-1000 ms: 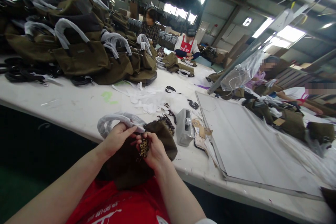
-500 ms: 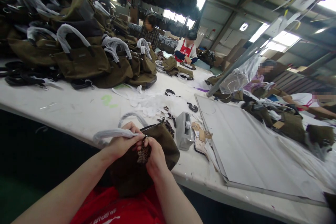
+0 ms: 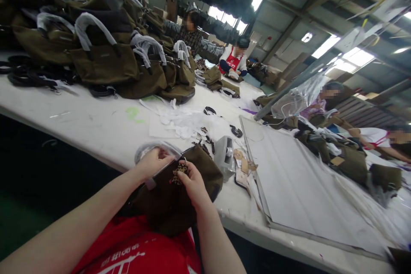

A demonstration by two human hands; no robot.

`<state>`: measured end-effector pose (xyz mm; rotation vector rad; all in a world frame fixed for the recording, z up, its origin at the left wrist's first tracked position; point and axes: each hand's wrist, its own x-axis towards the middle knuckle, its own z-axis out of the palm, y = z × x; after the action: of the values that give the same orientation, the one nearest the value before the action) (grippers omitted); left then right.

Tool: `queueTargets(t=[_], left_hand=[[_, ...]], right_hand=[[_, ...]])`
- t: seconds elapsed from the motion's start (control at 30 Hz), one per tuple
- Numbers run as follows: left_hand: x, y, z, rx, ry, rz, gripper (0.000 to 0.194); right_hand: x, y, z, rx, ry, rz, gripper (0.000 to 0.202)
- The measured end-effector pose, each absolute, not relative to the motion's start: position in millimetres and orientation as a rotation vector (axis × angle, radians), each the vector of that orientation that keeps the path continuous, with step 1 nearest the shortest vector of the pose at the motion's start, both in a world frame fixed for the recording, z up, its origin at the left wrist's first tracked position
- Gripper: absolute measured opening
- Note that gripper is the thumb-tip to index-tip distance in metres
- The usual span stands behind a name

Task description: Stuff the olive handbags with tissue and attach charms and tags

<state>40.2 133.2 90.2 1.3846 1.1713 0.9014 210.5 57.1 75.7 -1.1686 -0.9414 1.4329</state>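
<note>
A dark olive handbag [image 3: 205, 167] rests on my lap against the table edge, its top facing up. Its handles [image 3: 150, 147] are wrapped in pale plastic film. My left hand [image 3: 153, 163] is closed at the bag's top edge beside a wrapped handle; its fingertips are partly hidden. Between the thumb and fingers of my right hand [image 3: 194, 184] is a leopard-print charm [image 3: 177, 174] with a metal ring at its top, lying against the bag's front. More leopard-print pieces [image 3: 205, 135] lie on the table beyond the bag.
A grey plastic container [image 3: 224, 154] stands right of the bag, beside a phone-like item with brown tags [image 3: 242, 169]. Olive handbags [image 3: 105, 66] are heaped at the left. A slanting metal pole [image 3: 282, 87] rises from the table [image 3: 105, 124]. Several people work farther back.
My left hand has moved off the wrapped handle to the bag's top edge. The handle has dropped lower, and the charm now shows more fully in my right hand. The view has shifted slightly.
</note>
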Motion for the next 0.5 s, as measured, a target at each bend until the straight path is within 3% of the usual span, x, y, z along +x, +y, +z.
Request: queueTargets(t=[0.17,0.27,0.33,0.5], left_hand=[[7.8,111.6,71.1,1.588,1.351,0.987,0.03],[-22.2,93.3,42.1,1.588,1.731,1.202,0.048],[-37.2,80.0,18.5,1.41,1.838,1.126,0.06],[-43.8,45.8,-22.5,1.432,1.632,0.737,0.067]], right_hand=[[224.6,63.1,61.9,-1.234,-0.855,1.438,0.044],[227.7,64.8,64.4,-1.238,-0.822,1.468,0.046],[226.5,64.7,70.7,-1.187,-0.813,1.513,0.046],[214.7,54.1,94.1,-1.008,-0.838,1.656,0.041]])
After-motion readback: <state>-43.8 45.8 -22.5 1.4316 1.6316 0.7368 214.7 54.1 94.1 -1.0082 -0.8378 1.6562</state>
